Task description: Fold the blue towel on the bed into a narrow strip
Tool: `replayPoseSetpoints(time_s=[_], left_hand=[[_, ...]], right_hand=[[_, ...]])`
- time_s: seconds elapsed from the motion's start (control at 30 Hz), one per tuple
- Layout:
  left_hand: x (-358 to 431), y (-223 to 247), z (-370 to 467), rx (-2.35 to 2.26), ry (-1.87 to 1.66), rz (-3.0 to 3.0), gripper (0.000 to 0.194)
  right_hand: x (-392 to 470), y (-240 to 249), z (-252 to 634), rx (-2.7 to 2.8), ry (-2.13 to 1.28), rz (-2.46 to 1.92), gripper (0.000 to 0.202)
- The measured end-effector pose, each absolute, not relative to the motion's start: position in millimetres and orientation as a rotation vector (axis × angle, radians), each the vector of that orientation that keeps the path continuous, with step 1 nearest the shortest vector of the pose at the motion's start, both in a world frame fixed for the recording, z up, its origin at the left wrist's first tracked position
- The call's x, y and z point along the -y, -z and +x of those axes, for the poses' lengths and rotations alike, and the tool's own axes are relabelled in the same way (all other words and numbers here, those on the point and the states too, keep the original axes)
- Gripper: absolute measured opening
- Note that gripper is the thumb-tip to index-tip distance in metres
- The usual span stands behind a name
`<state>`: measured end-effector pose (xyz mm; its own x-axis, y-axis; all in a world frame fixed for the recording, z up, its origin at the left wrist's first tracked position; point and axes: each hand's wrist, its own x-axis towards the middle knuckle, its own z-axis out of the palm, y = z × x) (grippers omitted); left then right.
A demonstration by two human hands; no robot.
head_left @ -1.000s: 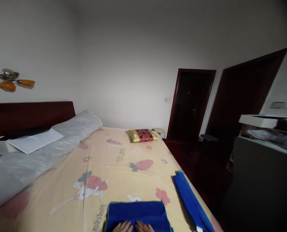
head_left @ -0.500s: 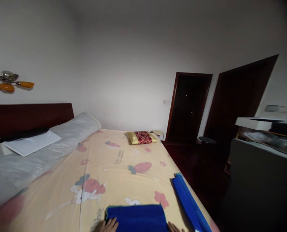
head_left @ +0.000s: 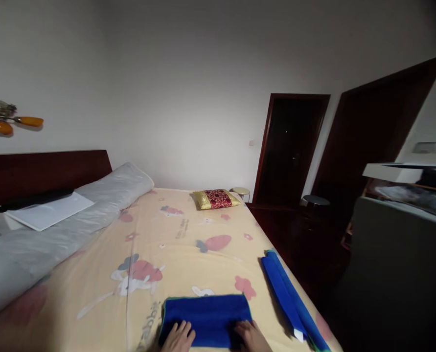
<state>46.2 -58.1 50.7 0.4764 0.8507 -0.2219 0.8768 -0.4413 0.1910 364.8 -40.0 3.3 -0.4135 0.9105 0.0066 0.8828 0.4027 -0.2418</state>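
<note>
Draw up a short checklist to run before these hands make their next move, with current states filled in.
1. Left hand on the left part of the blue cloth: ok.
2. Right hand on its right part: ok.
3. Right fingertips pinching the fabric: cannot tell, they are hard to see.
4. Layers beneath the top surface lined up: cannot tell, hidden.
5. Two long blue bundles apart from the cloth: ok, off to its right.
6. Gold-and-red pillow clear of both hands: ok.
</note>
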Motion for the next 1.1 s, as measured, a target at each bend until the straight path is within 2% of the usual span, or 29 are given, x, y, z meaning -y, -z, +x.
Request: replayPoseSetpoints(time_s=[0.13,0.3,0.4,0.53,0.67,0.87,1.0,1.1], left_hand=[[55.2,-28.6,38.8,-1.579,0.164,2.379,0.062],[52.9,-23.8,23.6,-1.634,0.200,2.389,0.073],[52.1,-29.5,21.5,-1.737,0.252,2.346,0.079],[49.2,-31.0,20.0,-1.777,0.273,2.281,0.082],[49.5,-30.7,17.0,-1.756,0.208,2.199,0.073],[55.5,-48.7,28.3,-1.662,0.279,2.124,0.068],[54.5,-52.8,44.2,-1.539,0.214,2.203,0.077],[54.3,-46.6,48.5,-1.464,0.150,2.254,0.073]], right_hand=[[43.0,12.2,356.4,2.561,-0.163,-1.686,0.053],[41.0,26.7,380.3,2.674,0.264,-1.347,0.050],[40.0,32.7,382.2,2.652,0.383,-1.270,0.049],[41.3,33.5,370.0,2.505,0.236,-1.474,0.040],[42.1,33.0,365.6,2.472,0.001,-1.570,0.031],[43.3,33.0,355.2,2.493,-0.145,-1.661,0.037],[48.4,23.9,333.2,2.566,-0.210,-1.439,0.050],[52.1,15.6,328.9,2.591,-0.287,-1.341,0.052]])
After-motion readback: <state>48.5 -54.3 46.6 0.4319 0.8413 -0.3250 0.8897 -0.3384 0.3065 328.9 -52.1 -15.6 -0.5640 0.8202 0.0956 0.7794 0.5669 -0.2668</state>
